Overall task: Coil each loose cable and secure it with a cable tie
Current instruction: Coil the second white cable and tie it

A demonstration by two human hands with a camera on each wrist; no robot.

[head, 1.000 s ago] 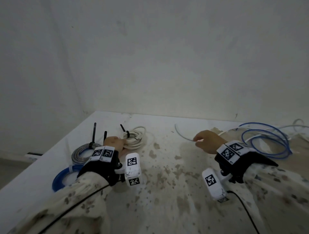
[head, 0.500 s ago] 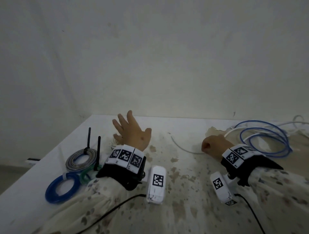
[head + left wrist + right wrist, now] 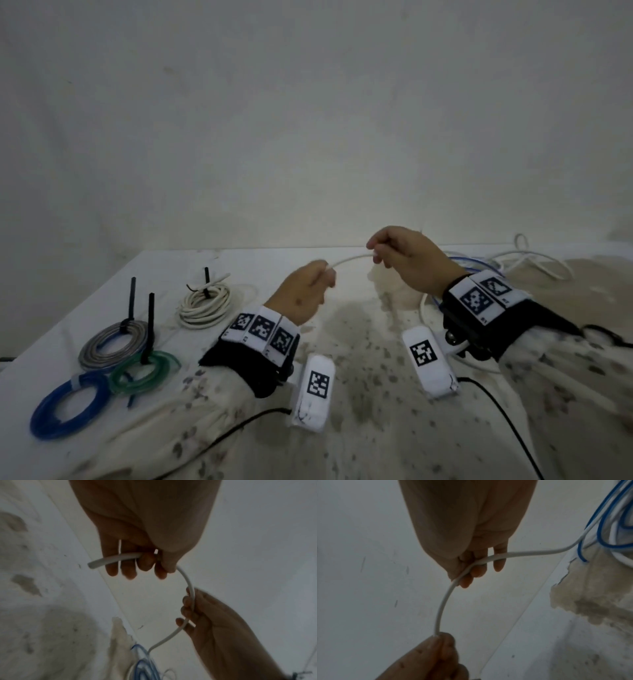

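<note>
Above the table [image 3: 239, 260], left hand [image 3: 301, 294] now off the tied coil [image 3: 205, 305], gripping white cable [image 3: 349, 262] with right hand [image 3: 407, 260]; next coil starting.

White cable [image 3: 349, 262] held in the air, arcing between both hands, its tail running to 3 o'clock into the loose blue cable [image 3: 479, 265]. At 9 o'clock, four tied coils: white [image 3: 204, 304], grey [image 3: 111, 342], green [image 3: 145, 371], blue [image 3: 68, 406].

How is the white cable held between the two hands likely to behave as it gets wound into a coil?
The white cable arches smoothly between the left hand and right hand, so it is probably springy, not limp. Its free end sticks out straight, hinting at stiffness. Its trailing length probably drags lightly.
</note>
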